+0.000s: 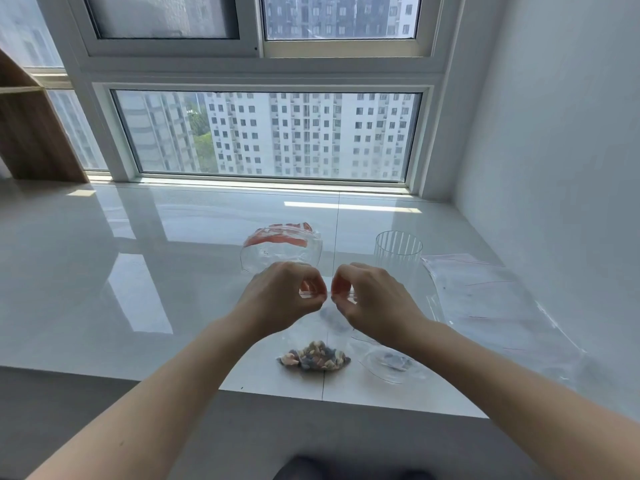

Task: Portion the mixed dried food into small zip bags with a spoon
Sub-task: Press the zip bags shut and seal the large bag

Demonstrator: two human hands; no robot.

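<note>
Our left hand (284, 299) and right hand (372, 301) pinch the top of a small zip bag (313, 341) holding mixed dried food (313, 356) above the table (104, 271), probably sealing it; more bags (491, 299) seemingly await filling

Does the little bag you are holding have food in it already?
Yes. The small zip bag holds mixed dried food at its bottom, while the left hand and right hand pinch its top edge.

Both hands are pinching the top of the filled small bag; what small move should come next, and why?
Probably slide the pinching fingers outward along the strip to seal it: left hand and right hand hold the small zip bag upright, food settled at the bottom.
</note>
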